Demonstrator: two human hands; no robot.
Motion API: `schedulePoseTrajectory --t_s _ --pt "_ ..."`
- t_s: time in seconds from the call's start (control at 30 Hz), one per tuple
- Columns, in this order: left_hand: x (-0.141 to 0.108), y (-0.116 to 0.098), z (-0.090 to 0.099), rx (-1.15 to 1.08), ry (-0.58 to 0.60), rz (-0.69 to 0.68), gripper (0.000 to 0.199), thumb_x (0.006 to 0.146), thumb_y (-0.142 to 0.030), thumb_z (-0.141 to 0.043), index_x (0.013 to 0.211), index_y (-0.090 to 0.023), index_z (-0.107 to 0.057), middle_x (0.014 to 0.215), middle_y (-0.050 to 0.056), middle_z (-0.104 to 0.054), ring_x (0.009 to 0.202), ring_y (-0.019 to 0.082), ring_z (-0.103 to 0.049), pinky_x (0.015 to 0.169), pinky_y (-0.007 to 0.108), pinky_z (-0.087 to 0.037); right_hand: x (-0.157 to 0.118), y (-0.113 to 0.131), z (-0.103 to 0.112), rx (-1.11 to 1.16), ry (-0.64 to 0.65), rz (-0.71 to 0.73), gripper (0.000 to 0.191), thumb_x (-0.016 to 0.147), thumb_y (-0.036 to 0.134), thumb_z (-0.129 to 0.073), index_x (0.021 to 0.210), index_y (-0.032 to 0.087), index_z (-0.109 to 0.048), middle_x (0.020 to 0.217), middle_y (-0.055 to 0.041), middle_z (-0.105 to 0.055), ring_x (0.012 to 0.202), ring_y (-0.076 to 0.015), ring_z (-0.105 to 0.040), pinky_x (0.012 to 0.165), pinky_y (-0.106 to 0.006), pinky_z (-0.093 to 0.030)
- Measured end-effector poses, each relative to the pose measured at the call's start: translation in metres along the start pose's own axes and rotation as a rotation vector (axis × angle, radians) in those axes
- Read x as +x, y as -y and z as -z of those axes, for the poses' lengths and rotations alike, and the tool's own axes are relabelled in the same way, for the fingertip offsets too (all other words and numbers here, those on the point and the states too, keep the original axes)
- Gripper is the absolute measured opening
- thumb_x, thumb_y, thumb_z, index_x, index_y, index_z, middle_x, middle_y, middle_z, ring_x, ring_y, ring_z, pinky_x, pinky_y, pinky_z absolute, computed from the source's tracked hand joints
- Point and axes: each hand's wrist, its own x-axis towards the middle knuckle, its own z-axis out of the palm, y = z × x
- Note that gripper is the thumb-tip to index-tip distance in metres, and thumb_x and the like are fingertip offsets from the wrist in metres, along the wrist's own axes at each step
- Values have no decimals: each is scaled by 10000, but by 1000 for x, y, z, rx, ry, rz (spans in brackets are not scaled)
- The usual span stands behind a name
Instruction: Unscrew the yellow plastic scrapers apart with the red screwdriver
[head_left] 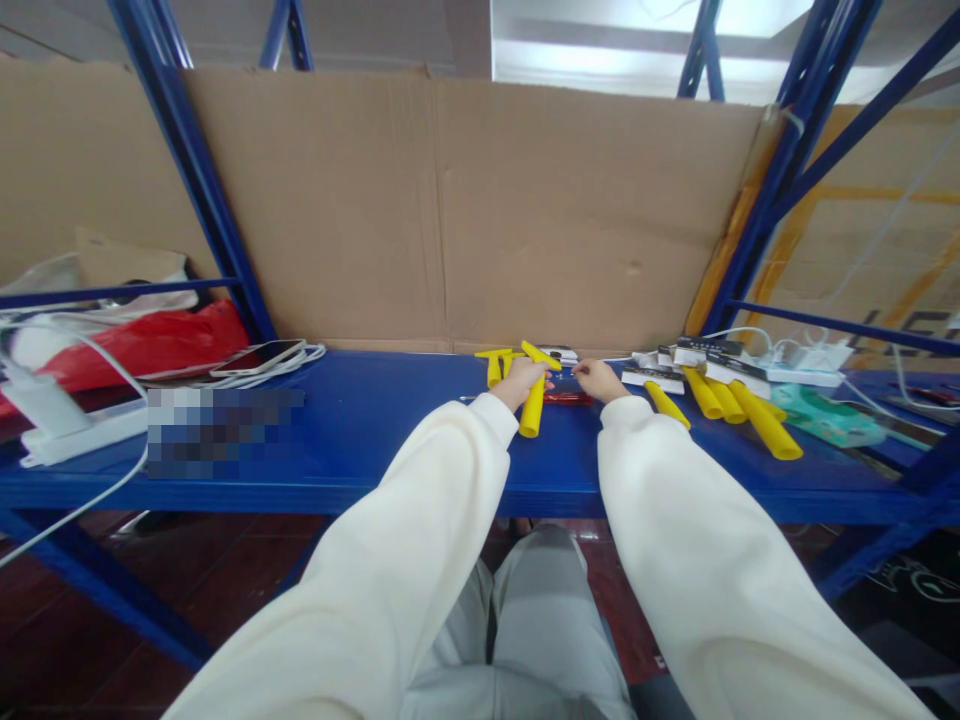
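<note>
My left hand (519,382) is closed around a yellow T-shaped plastic handle (532,412), its thick round end pointing towards me. Just to the right, my right hand (598,380) has its fingers pinched together; whatever is between them is too small to make out. A red-handled tool (568,398), perhaps a screwdriver, lies on the blue table (375,420) between and below the hands. Behind the left hand stand more yellow T-shaped pieces (493,370), partly hidden. A small black-and-white piece (559,355) lies behind the hands.
At right, several yellow handles (765,420) with black-and-white heads lie piled beside a teal plastic packet (832,415) and a white power strip (806,372). At left are a phone (262,357), cables and a red bag (165,345). A cardboard wall (450,220) closes off the back.
</note>
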Motion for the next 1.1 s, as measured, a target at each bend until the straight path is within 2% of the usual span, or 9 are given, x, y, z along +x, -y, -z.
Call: schedulePoseTrajectory --t_s 0.1,0.2,0.27,0.4,0.53,0.67,0.8,1.0,1.1 --pt "0 -4 15 19 -8 -32 142 836 -47 -577 948 -114 -633 674 2 -622 485 91 -571 553 215 -514 3 4 -4 15 78 82 406 907 185 -464 1207 226 -734 1250 -68 -741 1180 -216 -657 1042 -345 -473" --pt "-4 -3 38 51 -50 -99 166 833 3 -510 898 -117 -605 652 -10 -580 471 73 -537 533 193 -464 2 11 -7 13 139 132 450 956 251 -415 1326 252 -671 1352 -64 -693 1270 -226 -611 1104 -397 -435" --pt "-8 -1 56 85 -64 -127 209 836 9 -478 941 -124 -599 662 -9 -585 478 79 -538 539 199 -458 -1 16 -8 -16 164 144 472 975 286 -385 1375 274 -635 1410 -57 -656 1341 -248 -563 1147 -462 -394" --pt "-13 4 93 219 -177 -175 291 805 -18 -510 1061 -128 -595 786 43 -671 594 139 -636 566 233 -488 -4 24 -7 -115 226 155 493 971 313 -364 1400 320 -607 1449 -35 -625 1395 -305 -512 1145 -612 -349" --pt "-13 7 118 360 -260 -208 316 830 -61 -542 1134 -136 -576 901 86 -710 757 196 -712 611 249 -519 -4 28 -6 -179 267 172 511 960 297 -354 1417 320 -582 1457 -45 -618 1403 -302 -505 1144 -644 -323" --pt "-12 10 125 503 -346 -216 351 830 -85 -610 1173 -141 -563 1047 147 -728 955 254 -732 762 298 -561 -4 30 -5 -208 296 185 510 963 291 -339 1408 312 -588 1492 -48 -584 1429 -308 -471 1166 -678 -257" --pt "-14 13 123 594 -370 -212 389 795 -82 -663 1162 -146 -552 1114 170 -726 1087 281 -710 902 345 -543 0 25 -7 -226 274 161 497 964 300 -346 1382 326 -615 1480 -52 -597 1408 -317 -492 1149 -667 -299" --pt "-19 16 120 683 -379 -174 432 779 -85 -692 1171 -154 -523 1179 199 -713 1156 306 -686 943 360 -521 10 11 -12 -240 226 98 468 962 360 -367 1344 354 -637 1460 -40 -609 1400 -336 -484 1123 -687 -324" --pt "-20 15 119 697 -386 -188 422 780 -88 -696 1160 -154 -525 1194 215 -706 1169 321 -679 942 365 -518 9 9 -9 -211 201 68 496 947 310 -381 1387 333 -609 1478 -61 -595 1404 -344 -475 1131 -672 -317"
